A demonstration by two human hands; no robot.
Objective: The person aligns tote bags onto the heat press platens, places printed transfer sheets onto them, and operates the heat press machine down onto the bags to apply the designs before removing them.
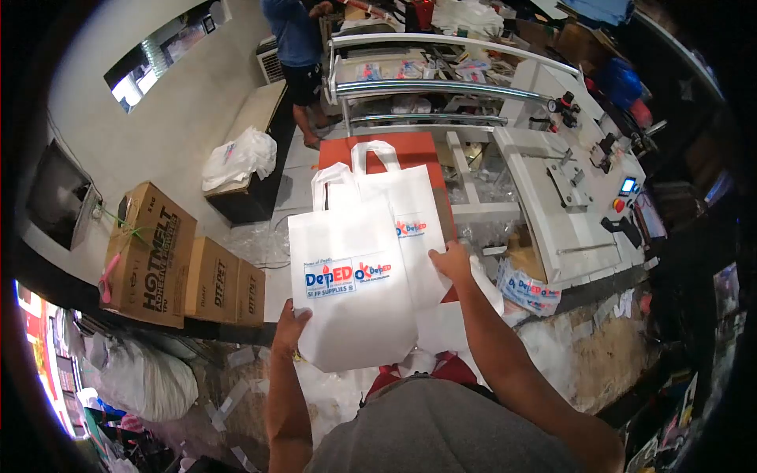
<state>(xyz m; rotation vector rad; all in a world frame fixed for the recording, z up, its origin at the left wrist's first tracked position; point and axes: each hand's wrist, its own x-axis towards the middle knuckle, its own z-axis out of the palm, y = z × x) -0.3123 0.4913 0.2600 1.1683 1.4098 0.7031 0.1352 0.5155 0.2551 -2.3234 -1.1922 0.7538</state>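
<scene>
A white tote bag [355,315] with blue and red "DepED" print is in front of me, its loop handle pointing away. My left hand [292,325] pinches its lower left edge. Partly under it, to the right, lies a second white tote bag [422,256] with similar print. My right hand [452,262] is closed at that bag's right edge, thumb on top. The bags' upper parts lie over a red-orange platen [335,150] of a press; how much they rest on it I cannot tell.
The white press machine [544,173] with metal rollers [441,87] and a lit control panel [628,186] stands ahead and right. Cardboard boxes [158,256] stand at left. White bags [243,158] lie on a bench. A person [300,55] stands behind. A printed bag [527,293] lies at right.
</scene>
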